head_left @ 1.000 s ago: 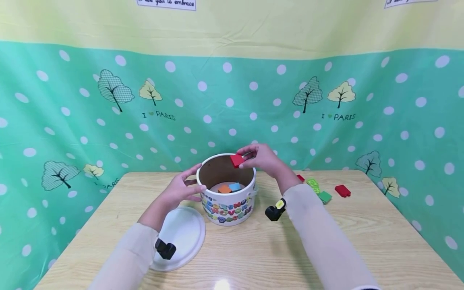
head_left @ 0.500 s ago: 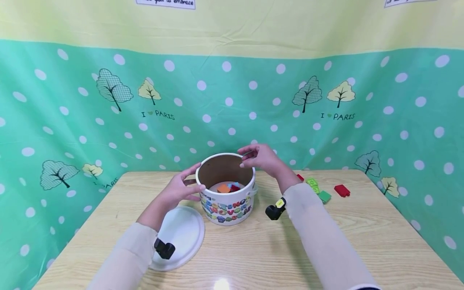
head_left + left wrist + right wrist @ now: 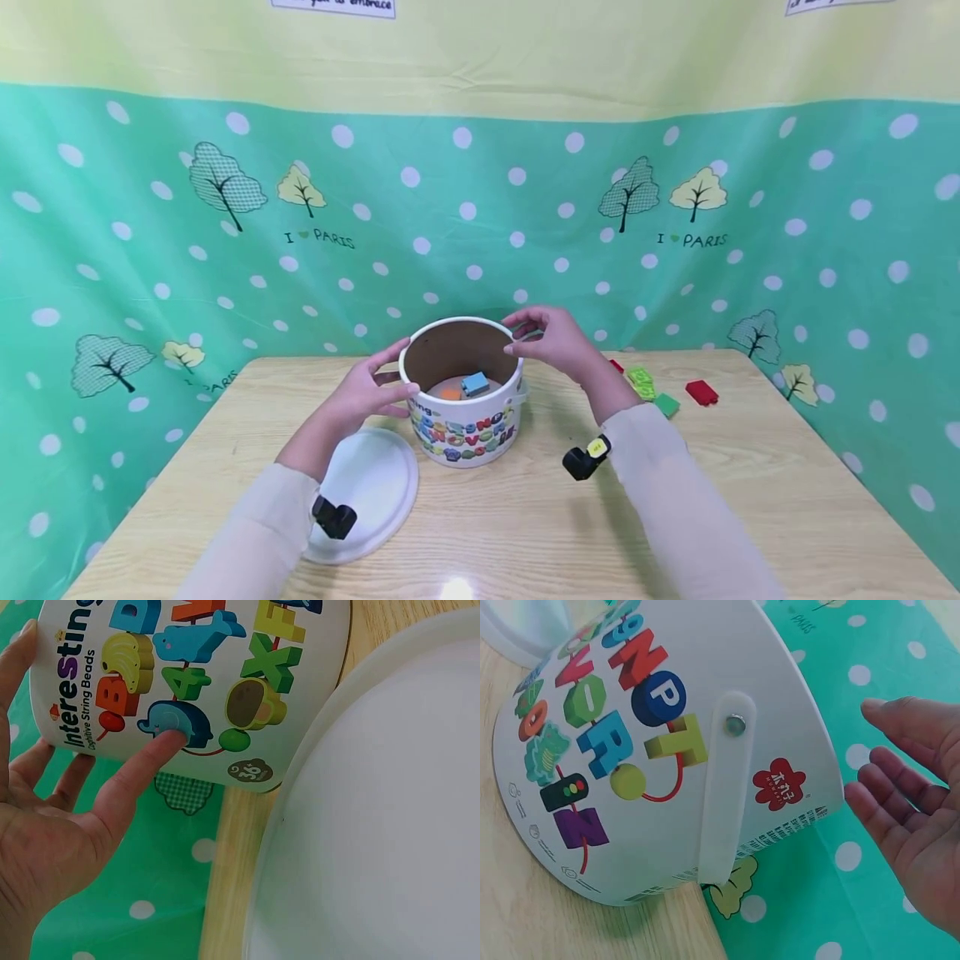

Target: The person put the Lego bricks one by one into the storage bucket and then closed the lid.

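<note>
A white bucket (image 3: 465, 433) printed with colourful letters and animals stands on the table. Inside it lie a blue block (image 3: 475, 384) and part of an orange block (image 3: 451, 394); the front wall hides the rest of its floor. My left hand (image 3: 366, 390) steadies the bucket's left side, fingers spread. Its thumb lies on the printed wall (image 3: 210, 675) in the left wrist view, extended like the fingers. At the right rim, my right hand (image 3: 555, 340) holds nothing, its fingers loosely bent. The right wrist view shows that hand (image 3: 922, 817) beyond the bucket's edge, near the white handle (image 3: 727, 795).
A round white lid (image 3: 371, 492) lies under my left forearm. Right of the bucket sit a red block (image 3: 702, 392), a lime-green patterned block (image 3: 641, 382), a green block (image 3: 667, 405) and another red piece (image 3: 617, 366). A polka-dot curtain (image 3: 465, 250) hangs behind the table.
My right hand let go of a red block, which dropped into the bucket and is now out of sight. That hand has shifted slightly right; the left hand stays at the bucket.
</note>
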Motion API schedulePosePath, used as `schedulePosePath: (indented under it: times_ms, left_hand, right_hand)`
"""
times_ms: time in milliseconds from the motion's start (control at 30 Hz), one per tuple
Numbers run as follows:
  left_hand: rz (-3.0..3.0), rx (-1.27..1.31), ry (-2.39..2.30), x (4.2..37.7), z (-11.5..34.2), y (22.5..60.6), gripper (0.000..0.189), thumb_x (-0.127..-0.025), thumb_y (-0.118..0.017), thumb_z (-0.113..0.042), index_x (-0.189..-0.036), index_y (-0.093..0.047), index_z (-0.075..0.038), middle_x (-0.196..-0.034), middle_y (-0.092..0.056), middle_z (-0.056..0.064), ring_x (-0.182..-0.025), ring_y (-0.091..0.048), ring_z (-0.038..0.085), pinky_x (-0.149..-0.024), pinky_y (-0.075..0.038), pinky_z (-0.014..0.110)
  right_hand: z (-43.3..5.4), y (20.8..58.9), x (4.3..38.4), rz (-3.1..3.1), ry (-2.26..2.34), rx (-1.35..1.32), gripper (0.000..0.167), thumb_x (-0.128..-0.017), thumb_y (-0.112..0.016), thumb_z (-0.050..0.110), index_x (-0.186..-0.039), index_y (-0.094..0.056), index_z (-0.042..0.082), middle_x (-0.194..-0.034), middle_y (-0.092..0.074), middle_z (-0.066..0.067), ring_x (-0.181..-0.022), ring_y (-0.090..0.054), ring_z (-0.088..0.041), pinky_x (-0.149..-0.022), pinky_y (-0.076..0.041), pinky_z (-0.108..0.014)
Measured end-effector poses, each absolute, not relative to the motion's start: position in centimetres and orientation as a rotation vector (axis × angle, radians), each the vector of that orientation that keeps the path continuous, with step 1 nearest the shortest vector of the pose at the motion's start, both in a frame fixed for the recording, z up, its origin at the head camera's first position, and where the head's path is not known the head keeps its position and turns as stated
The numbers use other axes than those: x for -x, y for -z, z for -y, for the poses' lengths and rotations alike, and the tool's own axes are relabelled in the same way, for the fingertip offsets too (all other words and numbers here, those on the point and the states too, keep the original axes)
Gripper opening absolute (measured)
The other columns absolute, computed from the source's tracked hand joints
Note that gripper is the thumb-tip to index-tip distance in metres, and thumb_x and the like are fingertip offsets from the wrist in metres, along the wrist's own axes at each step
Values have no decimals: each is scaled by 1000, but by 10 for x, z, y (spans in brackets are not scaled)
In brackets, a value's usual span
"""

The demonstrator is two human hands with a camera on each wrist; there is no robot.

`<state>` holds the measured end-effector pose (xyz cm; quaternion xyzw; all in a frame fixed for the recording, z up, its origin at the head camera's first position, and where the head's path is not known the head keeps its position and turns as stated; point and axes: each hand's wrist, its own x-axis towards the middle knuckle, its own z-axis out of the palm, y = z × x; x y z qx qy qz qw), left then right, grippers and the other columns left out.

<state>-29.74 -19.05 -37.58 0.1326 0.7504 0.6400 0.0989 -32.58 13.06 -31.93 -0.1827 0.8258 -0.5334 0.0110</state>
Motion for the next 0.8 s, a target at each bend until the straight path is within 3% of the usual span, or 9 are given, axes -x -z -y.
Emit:
schedulePosePath:
  times_ms: [433, 800]
  left_hand:
    - [-2215, -380, -1902, 295, 187, 373, 88, -83, -80, -23, -154, -29, -26, -155, -24, 13, -136, -33, 48, -79, -58, 50]
    - [-2215, -369, -1902, 295, 189, 372, 88, -83, -80, -22, -154, -29, -26, -156, -23, 13, -136, -33, 48, -79, -58, 50]
  right_hand:
    - [-155, 330, 306, -2613, 1713, 603, 38, -85, -77, 13, -121, -65, 7, -117, -60, -12, -111, -58, -33, -93, -54, -38]
    - [-173, 337, 292, -2600, 1830, 634, 40, -85, -77, 22, -122, -64, 12, -113, -61, -11, -102, -62, -27, -80, -57, -31]
